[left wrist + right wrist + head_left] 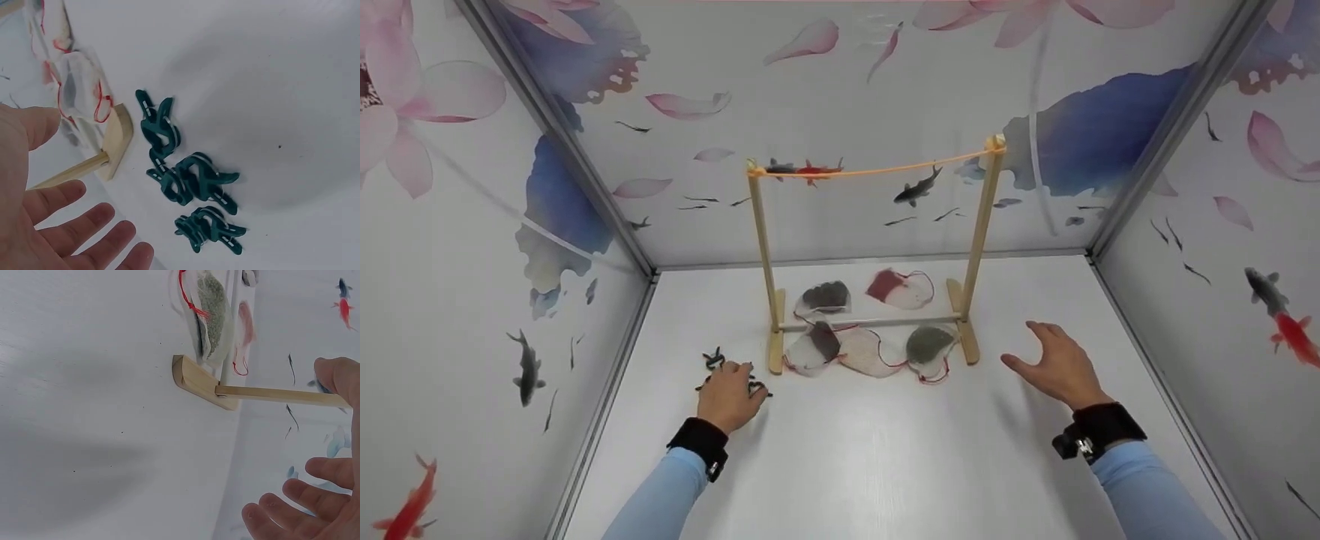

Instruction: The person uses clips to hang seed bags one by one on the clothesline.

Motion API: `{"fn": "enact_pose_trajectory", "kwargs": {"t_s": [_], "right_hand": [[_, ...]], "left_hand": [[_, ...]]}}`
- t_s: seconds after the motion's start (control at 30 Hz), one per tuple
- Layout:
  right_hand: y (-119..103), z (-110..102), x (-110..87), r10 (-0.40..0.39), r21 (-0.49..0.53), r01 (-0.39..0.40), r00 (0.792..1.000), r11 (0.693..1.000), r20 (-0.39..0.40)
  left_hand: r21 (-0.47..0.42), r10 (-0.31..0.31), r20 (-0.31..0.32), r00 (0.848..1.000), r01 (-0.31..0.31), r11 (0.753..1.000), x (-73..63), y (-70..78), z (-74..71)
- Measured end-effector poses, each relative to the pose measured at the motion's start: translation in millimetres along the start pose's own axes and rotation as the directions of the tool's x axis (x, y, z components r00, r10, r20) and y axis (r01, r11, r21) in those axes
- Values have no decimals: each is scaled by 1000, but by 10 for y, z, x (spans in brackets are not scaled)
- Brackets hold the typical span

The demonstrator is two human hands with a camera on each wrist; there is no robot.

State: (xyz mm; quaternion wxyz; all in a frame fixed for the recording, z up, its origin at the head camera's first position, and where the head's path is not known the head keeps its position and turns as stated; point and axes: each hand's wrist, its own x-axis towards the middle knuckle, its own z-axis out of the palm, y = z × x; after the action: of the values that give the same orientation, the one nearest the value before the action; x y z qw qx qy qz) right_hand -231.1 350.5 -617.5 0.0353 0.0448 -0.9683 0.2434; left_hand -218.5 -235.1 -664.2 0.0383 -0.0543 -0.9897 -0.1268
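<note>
Head view: the left hand [731, 397] is over a loose cluster of dark green clips [207, 183], and the right hand [1057, 367] hangs above the desk [847, 465], well apart from it. The left wrist view shows the left fingers [79, 228] spread, with the thumb held away from them and nothing between; five clips lie on the desk beyond their tips. From above, the hand hides part of the cluster, so I cannot tell there whether a fingertip touches one. The right fingers [318, 498] are wide too, and hold nothing.

Between the two sets of fingers, and farther out, stands a wooden frame [984, 225], its right foot near the right fingers. Five translucent bags [870, 351] with red strings lie around its base, the green-filled one [930, 345] closest to the right fingers.

As for progress, the frame is up and its orange cord [877, 170] is strung between the posts, beyond both hands. No clip sits on that cord and no bag hangs from it, so I judge the work barely begun, with all the clips and bags yet to be handled.
</note>
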Motion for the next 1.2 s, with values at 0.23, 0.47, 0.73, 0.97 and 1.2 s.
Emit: {"fn": "enact_pose_trajectory", "kwargs": {"t_s": [0.23,0.47,0.73,0.97,1.2], "right_hand": [[2,25,5,-8,-1,8,1000,1000,-2],[25,62,-4,-15,-4,15,1000,1000,4],[6,64,-19,-13,9,12,1000,1000,4],[-37,59,-36,4,8,-4,1000,1000,27],[-76,95,-48,-4,-4,5,999,1000,41]], "left_hand": [[101,76,93,993,-85,991,7,-45,231],[240,141,165,976,-179,954,19,-79,400],[372,195,170,966,-246,895,68,-14,424],[336,188,145,971,-228,914,86,-52,419],[282,218,135,966,-249,927,80,-106,425]]}}
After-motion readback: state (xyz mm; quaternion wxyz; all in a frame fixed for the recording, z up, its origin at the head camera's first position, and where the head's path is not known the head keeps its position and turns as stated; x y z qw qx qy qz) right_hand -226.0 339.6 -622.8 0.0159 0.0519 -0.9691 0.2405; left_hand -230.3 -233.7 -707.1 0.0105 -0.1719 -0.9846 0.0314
